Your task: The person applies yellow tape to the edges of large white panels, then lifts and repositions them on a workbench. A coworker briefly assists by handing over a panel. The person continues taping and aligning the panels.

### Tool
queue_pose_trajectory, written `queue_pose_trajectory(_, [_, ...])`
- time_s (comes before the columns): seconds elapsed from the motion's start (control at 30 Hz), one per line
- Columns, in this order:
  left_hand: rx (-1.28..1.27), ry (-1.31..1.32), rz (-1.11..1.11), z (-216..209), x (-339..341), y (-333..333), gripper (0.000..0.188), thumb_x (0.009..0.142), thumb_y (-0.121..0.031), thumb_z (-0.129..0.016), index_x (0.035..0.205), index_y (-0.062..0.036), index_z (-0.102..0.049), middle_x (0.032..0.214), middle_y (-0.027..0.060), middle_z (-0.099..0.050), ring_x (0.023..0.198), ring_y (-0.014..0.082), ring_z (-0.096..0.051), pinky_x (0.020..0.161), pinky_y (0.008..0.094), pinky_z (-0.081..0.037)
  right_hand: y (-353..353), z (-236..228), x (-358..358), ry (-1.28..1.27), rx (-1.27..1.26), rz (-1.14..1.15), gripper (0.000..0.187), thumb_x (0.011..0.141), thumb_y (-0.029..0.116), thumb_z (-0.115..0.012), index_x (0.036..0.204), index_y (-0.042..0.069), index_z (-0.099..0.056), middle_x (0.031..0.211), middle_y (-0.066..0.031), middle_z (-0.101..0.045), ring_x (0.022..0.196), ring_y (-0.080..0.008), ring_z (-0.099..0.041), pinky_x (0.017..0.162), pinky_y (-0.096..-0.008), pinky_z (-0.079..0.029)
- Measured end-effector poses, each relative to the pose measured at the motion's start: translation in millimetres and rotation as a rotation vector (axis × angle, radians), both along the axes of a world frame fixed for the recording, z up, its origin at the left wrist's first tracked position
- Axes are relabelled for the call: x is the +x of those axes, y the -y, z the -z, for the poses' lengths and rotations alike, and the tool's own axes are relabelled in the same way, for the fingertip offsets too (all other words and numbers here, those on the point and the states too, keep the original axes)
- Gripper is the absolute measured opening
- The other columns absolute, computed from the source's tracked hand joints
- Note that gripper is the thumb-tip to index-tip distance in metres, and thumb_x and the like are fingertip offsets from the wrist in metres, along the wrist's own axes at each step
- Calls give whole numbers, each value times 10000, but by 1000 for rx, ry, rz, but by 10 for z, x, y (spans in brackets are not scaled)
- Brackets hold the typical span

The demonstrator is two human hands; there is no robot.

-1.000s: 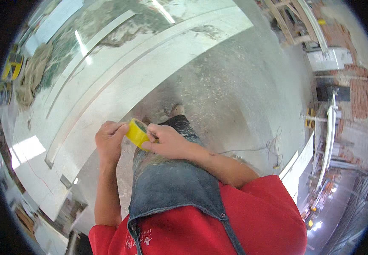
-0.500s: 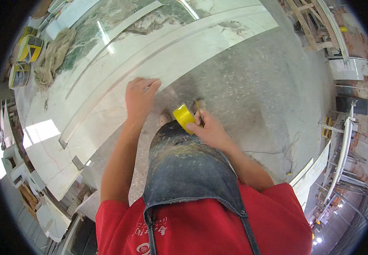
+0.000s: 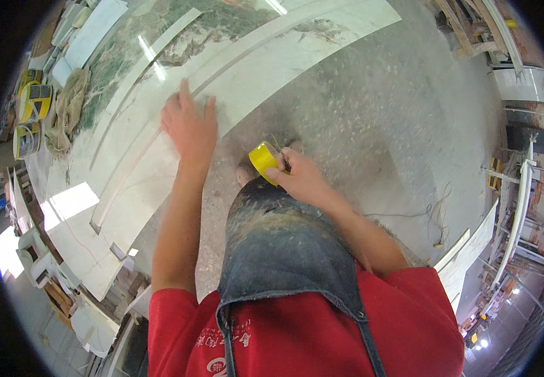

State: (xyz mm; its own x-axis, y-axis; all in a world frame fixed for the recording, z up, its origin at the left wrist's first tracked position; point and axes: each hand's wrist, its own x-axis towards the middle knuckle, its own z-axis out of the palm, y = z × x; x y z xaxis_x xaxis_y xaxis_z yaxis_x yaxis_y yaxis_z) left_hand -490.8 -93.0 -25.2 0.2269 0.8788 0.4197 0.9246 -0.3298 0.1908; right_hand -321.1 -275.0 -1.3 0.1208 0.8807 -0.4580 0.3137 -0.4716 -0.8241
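Note:
In my right hand [image 3: 300,176] is a roll of yellow tape [image 3: 261,161], gripped with the fingers inside its ring and the thumb on its outer side. The roll is tilted, in front of my dark, stained apron [image 3: 284,251]. My left hand [image 3: 190,125] reaches over a large pale slab [image 3: 297,69] with its fingers spread. It is slightly blurred, and I cannot tell whether it touches the surface. Beside that hand, a long narrow strip [image 3: 240,53] runs along the slab.
A crumpled brown cloth [image 3: 68,113] and yellow-black containers [image 3: 35,100] lie past the slab's left end. A thin cable [image 3: 403,215] trails over the grey floor [image 3: 347,119] at right. Wooden frames [image 3: 466,28] and racks line the right side.
My left hand has moved left and farther over the slab, and its fingers have opened from a bent pose. My right hand still holds the tape roll, shifted slightly left and up.

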Motion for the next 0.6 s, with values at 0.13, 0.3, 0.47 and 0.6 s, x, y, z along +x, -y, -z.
queue_pose_trajectory(0.13, [12, -121, 314, -21, 370, -204, 485, 919, -312, -670, 1358, -118, -598, 1180, 94, -641, 1126, 295, -565, 954, 463, -422, -20, 10, -1, -22, -26, -34, 344, 892, 300, -720, 842, 58, -481, 764, -93, -533, 710, -181, -503, 658, -362, -438])
queue_pose_trajectory(0.3, [57, -293, 354, -18, 473, -554, 391, 963, -339, -598, 1293, -130, -624, 1225, 56, -644, 1137, 267, -569, 945, 451, -428, 77, 99, -8, -73, 8, -37, 352, 898, 295, -727, 843, 59, -472, 762, -93, -516, 702, -178, -478, 661, -353, -433])
queue_pose_trajectory(0.47, [28, -270, 487, 55, 455, -88, 412, 953, -331, -614, 1311, -126, -614, 1240, 73, -634, 1166, 288, -555, 990, 467, -403, -9, 42, 22, -65, -29, -55, 347, 889, 286, -730, 845, 63, -469, 764, -89, -512, 711, -203, -493, 666, -358, -430])
queue_pose_trajectory(0.6, [-52, -31, 508, -22, 312, 445, 418, 931, -350, -641, 1247, -77, -621, 1170, 104, -623, 1138, 300, -546, 975, 464, -405, 32, 147, 20, -63, 4, -44, 342, 874, 289, -720, 841, 51, -477, 770, -123, -549, 711, -265, -554, 680, -391, -450])
